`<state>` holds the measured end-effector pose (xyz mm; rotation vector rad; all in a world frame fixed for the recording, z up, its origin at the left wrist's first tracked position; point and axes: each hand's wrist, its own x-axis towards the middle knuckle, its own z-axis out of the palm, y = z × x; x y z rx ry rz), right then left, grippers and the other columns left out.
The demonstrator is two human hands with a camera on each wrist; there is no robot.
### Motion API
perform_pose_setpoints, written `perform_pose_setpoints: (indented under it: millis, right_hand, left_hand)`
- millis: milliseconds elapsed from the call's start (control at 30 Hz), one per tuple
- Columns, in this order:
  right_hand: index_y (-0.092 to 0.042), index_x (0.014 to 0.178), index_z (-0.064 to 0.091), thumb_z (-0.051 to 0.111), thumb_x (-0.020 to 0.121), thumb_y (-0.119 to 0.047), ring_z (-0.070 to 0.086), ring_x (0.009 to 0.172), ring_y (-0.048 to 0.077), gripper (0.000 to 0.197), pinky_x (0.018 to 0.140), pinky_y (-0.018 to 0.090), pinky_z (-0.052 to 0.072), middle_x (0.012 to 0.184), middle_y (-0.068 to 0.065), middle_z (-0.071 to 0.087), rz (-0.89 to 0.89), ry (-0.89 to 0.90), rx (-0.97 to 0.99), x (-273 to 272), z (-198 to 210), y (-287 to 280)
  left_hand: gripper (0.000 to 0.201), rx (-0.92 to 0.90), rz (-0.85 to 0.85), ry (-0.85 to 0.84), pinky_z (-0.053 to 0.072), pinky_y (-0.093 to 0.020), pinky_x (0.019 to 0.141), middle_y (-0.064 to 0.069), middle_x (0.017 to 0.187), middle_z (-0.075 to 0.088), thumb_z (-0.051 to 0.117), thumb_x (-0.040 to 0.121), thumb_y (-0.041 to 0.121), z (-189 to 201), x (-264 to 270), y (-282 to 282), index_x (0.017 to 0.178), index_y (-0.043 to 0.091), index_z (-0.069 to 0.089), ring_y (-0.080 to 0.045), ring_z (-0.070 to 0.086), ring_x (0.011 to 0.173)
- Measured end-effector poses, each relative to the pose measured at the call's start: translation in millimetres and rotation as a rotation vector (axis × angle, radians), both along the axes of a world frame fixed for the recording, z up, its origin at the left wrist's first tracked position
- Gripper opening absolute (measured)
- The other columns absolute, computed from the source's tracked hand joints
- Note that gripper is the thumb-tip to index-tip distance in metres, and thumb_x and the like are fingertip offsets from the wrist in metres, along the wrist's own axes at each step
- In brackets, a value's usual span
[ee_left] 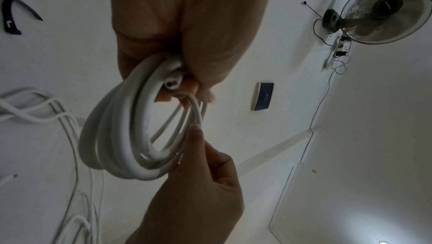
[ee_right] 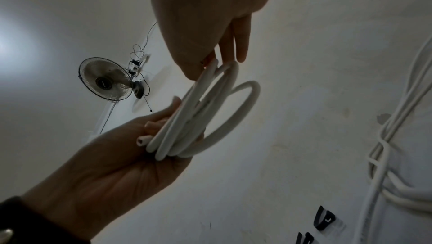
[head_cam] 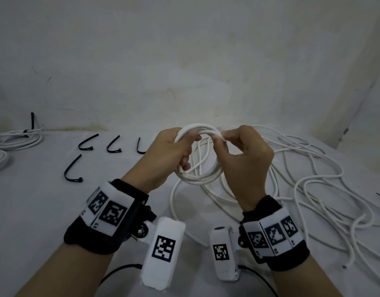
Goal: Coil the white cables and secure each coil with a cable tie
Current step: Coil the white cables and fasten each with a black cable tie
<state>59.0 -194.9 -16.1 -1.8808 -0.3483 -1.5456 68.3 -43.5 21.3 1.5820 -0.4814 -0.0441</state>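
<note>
White cable coil (head_cam: 198,155) between hands | left hand (head_cam: 167,156) grips it | right hand (head_cam: 247,155) pinches its top

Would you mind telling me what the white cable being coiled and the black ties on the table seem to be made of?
White cable: probably a smooth, matte plastic or rubber jacket; the cut end shows a thick sheath around a core. Black ties: likely stiff matte plastic, since they hold a bent shape; fabric straps cannot be ruled out.

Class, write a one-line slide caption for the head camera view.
Left hand grips a white cable coil while the right hand pinches its top; black cable ties wait on the table.
</note>
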Motion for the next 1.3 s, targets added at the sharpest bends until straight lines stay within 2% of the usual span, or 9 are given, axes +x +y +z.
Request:
perform_pose_setpoints:
  millis: [133, 267, 600, 733, 833, 967, 1067, 1133, 1300]
  right_hand:
    - [-0.002, 0.073, 0.061, 0.074, 0.080, -0.011, 0.064, 0.067, 0.021, 0.017, 0.058, 0.043, 0.053, 0.072, 0.006, 0.065, 0.026, 0.024, 0.010, 0.5, -1.3, 3.2]
    - [-0.002, 0.072, 0.058, 0.073, 0.078, -0.008, 0.062, 0.066, 0.023, 0.017, 0.056, 0.043, 0.052, 0.073, 0.007, 0.064, 0.008, 0.008, 0.013, 0.5, -1.6, 4.1]
    - [-0.002, 0.069, 0.058, 0.073, 0.076, -0.002, 0.055, 0.067, 0.009, 0.016, 0.059, 0.014, 0.045, 0.077, 0.008, 0.065, -0.015, -0.040, 0.072, -0.9, -1.4, 4.3]
    - [-0.004, 0.069, 0.057, 0.073, 0.077, -0.003, 0.060, 0.067, 0.014, 0.018, 0.058, 0.025, 0.050, 0.079, 0.008, 0.067, 0.001, -0.035, 0.108, 0.3, -3.4, 6.1]
    - [-0.005, 0.070, 0.057, 0.073, 0.078, -0.004, 0.063, 0.074, 0.019, 0.018, 0.061, 0.034, 0.053, 0.084, 0.008, 0.067, 0.089, 0.011, 0.119, 0.7, -3.1, 7.3]
    - [-0.003, 0.074, 0.064, 0.074, 0.081, -0.009, 0.066, 0.089, 0.015, 0.013, 0.066, 0.029, 0.057, 0.100, 0.008, 0.064, 0.262, 0.104, 0.158, -0.8, 1.3, 7.2]
    - [0.000, 0.069, 0.065, 0.075, 0.080, -0.009, 0.065, 0.090, 0.011, 0.017, 0.070, 0.018, 0.053, 0.107, 0.005, 0.063, 0.342, 0.282, 0.300, -1.4, 5.5, 3.0]
    - [-0.003, 0.067, 0.064, 0.075, 0.078, -0.008, 0.068, 0.093, 0.018, 0.017, 0.073, 0.028, 0.056, 0.109, 0.004, 0.064, 0.520, 0.475, 0.497, 0.1, 7.7, -0.3]
    - [-0.010, 0.089, 0.054, 0.070, 0.069, -0.009, 0.068, 0.064, 0.018, 0.025, 0.058, 0.026, 0.055, 0.084, 0.009, 0.067, 0.970, 0.669, 0.856, -4.7, 18.8, -4.2]
  left_hand:
    - [0.069, -0.091, 0.000, 0.060, 0.039, -0.021, 0.045, 0.007, 0.047, 0.030, 0.039, 0.070, 0.068, 0.8, 1.4, -0.9, 0.087, 0.005, 0.061, -0.008, 0.030, 0.041]
    - [0.046, -0.169, 0.002, 0.180, 0.039, -0.022, 0.047, 0.007, 0.047, 0.031, 0.040, 0.097, 0.044, -1.9, 1.2, -6.9, 0.087, 0.005, 0.062, -0.007, 0.032, 0.040]
    - [0.042, -0.167, -0.155, 0.293, 0.048, -0.020, 0.053, 0.000, 0.057, 0.045, 0.032, 0.102, 0.035, 1.6, -2.7, -4.7, 0.095, 0.005, 0.061, -0.011, 0.053, 0.051]
    - [0.040, -0.135, -0.136, 0.262, 0.048, -0.024, 0.058, 0.002, 0.059, 0.048, 0.031, 0.102, 0.034, 0.2, -2.7, -4.5, 0.090, 0.008, 0.060, -0.010, 0.054, 0.052]
    - [0.037, -0.174, -0.081, 0.184, 0.040, -0.024, 0.059, 0.006, 0.055, 0.042, 0.033, 0.102, 0.029, -1.3, 1.7, -3.5, 0.085, 0.009, 0.058, -0.007, 0.045, 0.049]
    - [0.036, -0.199, -0.034, 0.129, 0.035, -0.021, 0.054, 0.011, 0.050, 0.037, 0.032, 0.103, 0.028, -0.4, 8.0, 1.6, 0.082, 0.010, 0.055, -0.004, 0.037, 0.045]
    - [0.037, -0.152, -0.037, 0.078, 0.035, -0.019, 0.049, 0.010, 0.050, 0.034, 0.032, 0.103, 0.027, -0.5, 10.4, 3.7, 0.081, 0.009, 0.055, -0.005, 0.033, 0.044]
    - [0.037, -0.133, -0.063, 0.066, 0.033, -0.019, 0.047, 0.010, 0.050, 0.032, 0.031, 0.103, 0.026, -0.3, 10.7, 5.3, 0.081, 0.008, 0.055, -0.006, 0.031, 0.043]
    - [0.038, -0.154, -0.210, 0.144, 0.031, -0.019, 0.047, 0.008, 0.052, 0.029, 0.029, 0.103, 0.029, 5.1, 9.8, 12.8, 0.084, 0.007, 0.054, -0.005, 0.028, 0.042]
